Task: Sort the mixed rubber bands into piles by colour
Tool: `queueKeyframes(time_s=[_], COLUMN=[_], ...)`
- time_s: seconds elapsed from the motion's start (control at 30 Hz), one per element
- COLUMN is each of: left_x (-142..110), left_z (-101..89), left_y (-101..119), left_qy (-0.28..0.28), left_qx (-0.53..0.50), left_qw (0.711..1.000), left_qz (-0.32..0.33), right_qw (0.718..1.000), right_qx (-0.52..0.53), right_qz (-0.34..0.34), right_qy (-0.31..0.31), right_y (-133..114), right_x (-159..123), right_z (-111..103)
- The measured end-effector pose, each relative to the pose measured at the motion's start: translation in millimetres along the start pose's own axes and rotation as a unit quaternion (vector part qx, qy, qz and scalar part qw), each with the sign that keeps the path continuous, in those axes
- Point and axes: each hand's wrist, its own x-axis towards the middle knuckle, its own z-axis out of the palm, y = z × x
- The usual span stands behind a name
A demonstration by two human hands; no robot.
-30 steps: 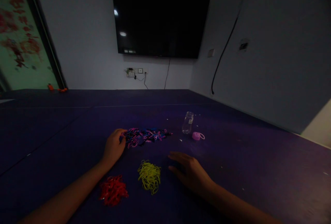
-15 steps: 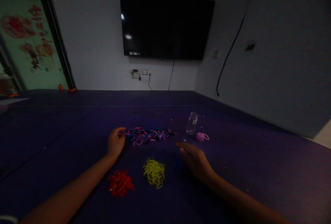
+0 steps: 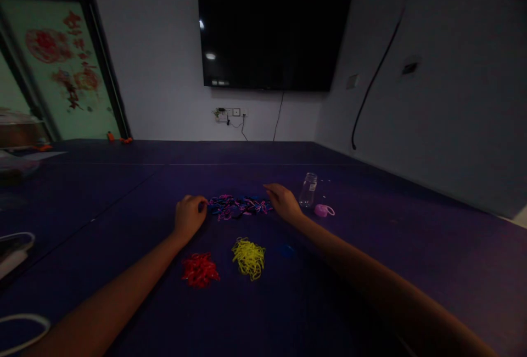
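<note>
— Where the two hands come together, what lies between them?

— Mixed pile of loops [image 3: 239,207], pink, blue and black, spread low, well in from the far edge of the purple surface [image 3: 247,321].

— Left hand [image 3: 189,217]?

— Curled at the pile's left end, thumb and forefinger nearly meeting. Whether a loop is caught there, cannot tell.

— Right hand [image 3: 285,203]?

— Over the pile's right end, fingers bunched, little gap showing. Hold, if any: cannot tell.

— Close by?

— Yellow pile [image 3: 249,258], nearer the wearer; red pile [image 3: 200,270] to its left; dim blue patch [image 3: 287,250] to its right, too dark to make out. Clear bottle [image 3: 307,192] standing beyond the right wrist, pink cap [image 3: 321,211] near its base.

— Farther out?

— Orange objects [image 3: 126,140] along the far edge, leftward. Black television [image 3: 274,35] on the wall [image 3: 158,71] above that edge.
</note>
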Motion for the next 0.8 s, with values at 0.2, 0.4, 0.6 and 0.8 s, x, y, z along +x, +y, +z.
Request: queueKeyframes(time_s=[0.2,0.4,0.6,0.8], left_x=[0.9,2.0,2.9,5.0], left_z=[1.4,7.8,8.8,10.7], left_y=[-2.3,-3.4,-0.2,2.0], left_qy=[-0.034,-0.049,-0.059,-0.074], left_qx=[0.006,0.004,0.021,0.002], left_qw=[0.999,0.998,0.996,0.995], left_qz=[0.033,0.037,0.058,0.072], right_qw=[0.999,0.993,0.975,0.969], right_qx=[-0.014,-0.08,-0.144,-0.16], right_qz=[-0.019,-0.029,-0.074,-0.091], right_qy=[-0.033,-0.078,-0.153,-0.163], right_y=[13.5,9.6,0.4,-3.8], right_x=[2.8,-3.9,-1.8,-2.1], right_z=[17.8,21.8,21.0,18.1])
